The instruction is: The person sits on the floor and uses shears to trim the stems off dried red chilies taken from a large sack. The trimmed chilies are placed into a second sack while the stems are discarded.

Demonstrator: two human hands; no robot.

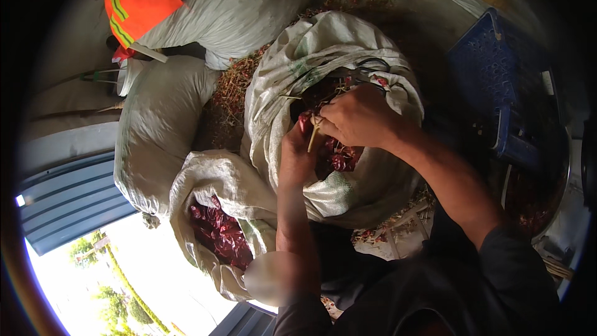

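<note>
Both hands meet over the mouth of a large white woven sack (267,112), its rim rolled down, with dried red chili peppers (343,158) inside. My left hand (297,152) is closed around a dark red dried chili pepper (305,121). Against it, my right hand (360,115) is pinched at the pepper's top end; its fingertips are partly hidden, so what they grip is unclear. A pale stalk (313,138) points down between the hands. Black-handled scissors or a similar looped tool (373,62) seems to rest at the sack's far rim, too small to tell.
A smaller open sack (214,171) of red chilies (221,233) stands at the near left. Full white sacks (165,130) lie behind it. Stalks (239,87) litter the floor. A blue plastic crate (485,68) leans at the right; an orange reflective cloth (140,0) hangs far left.
</note>
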